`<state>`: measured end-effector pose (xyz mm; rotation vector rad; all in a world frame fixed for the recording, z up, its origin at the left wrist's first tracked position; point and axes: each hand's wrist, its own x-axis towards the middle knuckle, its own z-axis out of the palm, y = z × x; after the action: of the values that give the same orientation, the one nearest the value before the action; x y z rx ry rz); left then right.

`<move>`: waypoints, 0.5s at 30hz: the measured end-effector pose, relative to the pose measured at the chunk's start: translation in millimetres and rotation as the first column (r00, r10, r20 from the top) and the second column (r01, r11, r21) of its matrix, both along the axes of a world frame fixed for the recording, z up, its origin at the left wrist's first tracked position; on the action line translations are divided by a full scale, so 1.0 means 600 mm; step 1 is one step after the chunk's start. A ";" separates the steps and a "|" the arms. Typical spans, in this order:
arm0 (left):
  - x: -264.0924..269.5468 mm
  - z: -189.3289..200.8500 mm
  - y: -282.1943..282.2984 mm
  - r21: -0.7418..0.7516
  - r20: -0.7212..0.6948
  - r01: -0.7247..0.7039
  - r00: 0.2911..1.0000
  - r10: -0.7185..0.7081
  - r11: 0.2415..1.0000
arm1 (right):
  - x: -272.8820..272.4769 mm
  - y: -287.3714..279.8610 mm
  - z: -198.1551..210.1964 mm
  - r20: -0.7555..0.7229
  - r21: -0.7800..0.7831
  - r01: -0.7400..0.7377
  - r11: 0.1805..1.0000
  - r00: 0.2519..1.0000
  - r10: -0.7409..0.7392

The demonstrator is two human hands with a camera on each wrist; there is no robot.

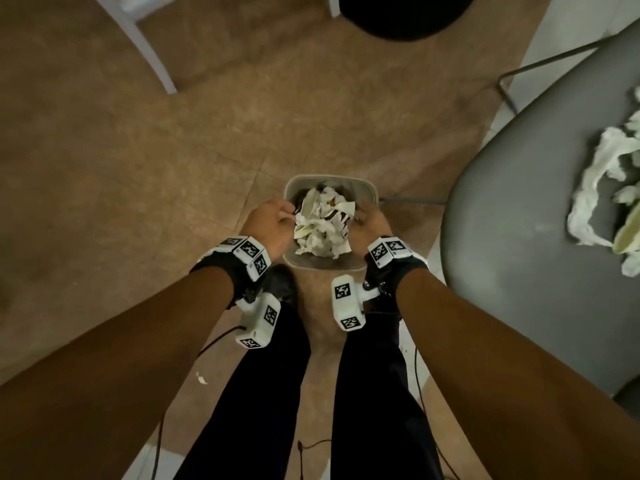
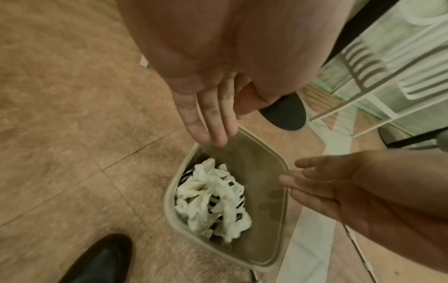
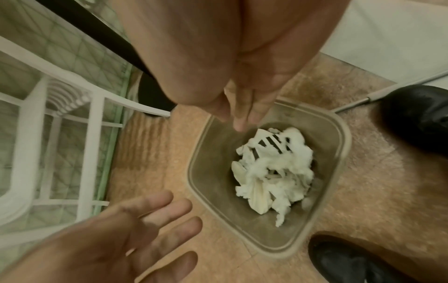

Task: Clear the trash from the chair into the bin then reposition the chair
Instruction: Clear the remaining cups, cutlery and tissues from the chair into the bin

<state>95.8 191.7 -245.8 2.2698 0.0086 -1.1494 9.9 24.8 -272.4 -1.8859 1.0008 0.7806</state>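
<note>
Both bare forearms are reaching down from the head camera, each wrist strapped with a black band carrying white marker blocks. Below them, the left hand (image 1: 273,221) and the right hand (image 1: 372,220) are hovering on either side of the bin (image 1: 370,188), fingers straight and loosely spread, gripping nothing; the wrist views are showing open palms facing each other over the rim. A black shoe (image 2: 99,260) is standing just beside the bin on the left, and another (image 3: 417,122) on the far side.

Inside the bin, crumpled trash (image 1: 323,223) is lying in a heap: soft white tissue mixed with a scrap bearing black stripes. More crumpled white tissue (image 1: 602,174) is sitting on the chair (image 1: 519,237) to the right, well apart from the bin, with a pale yellowish piece at the seat's edge.

Rounded at its corners, the bin is looking like smooth beige plastic, squarish in outline. Grey and matte, the chair seat is curving broadly over thin metal legs. Brown mottled tiles are covering the floor (image 1: 104,185), and a white plastic chair (image 3: 60,114) is standing near the left hand.
</note>
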 end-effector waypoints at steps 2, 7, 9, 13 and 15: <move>0.012 0.035 -0.029 -0.021 0.016 0.038 0.999 -0.038 0.999 | 0.017 -0.013 0.032 0.081 0.050 0.059 0.997 0.995 -0.062; 0.023 0.132 -0.158 -0.057 0.193 0.271 0.947 -0.256 0.961 | 0.031 -0.076 0.177 0.232 0.221 0.268 0.938 0.919 -0.317; 0.013 0.164 -0.229 -0.081 0.279 0.369 0.900 -0.335 0.926 | 0.013 -0.130 0.234 0.343 0.277 0.303 0.912 0.855 -0.388; -0.052 0.198 -0.399 -0.188 0.396 0.499 0.827 -0.400 0.846 | -0.091 -0.294 0.285 0.470 0.148 0.453 0.879 0.750 -0.466; -0.103 0.199 -0.482 -0.241 0.461 0.601 0.762 -0.455 0.762 | -0.171 -0.375 0.287 0.492 0.065 0.563 0.824 0.700 -0.517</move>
<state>34.0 -97.8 -126.4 2.1425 -1.0059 -0.8420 -92.5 -200.2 -100.0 -1.5980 1.1763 -0.1064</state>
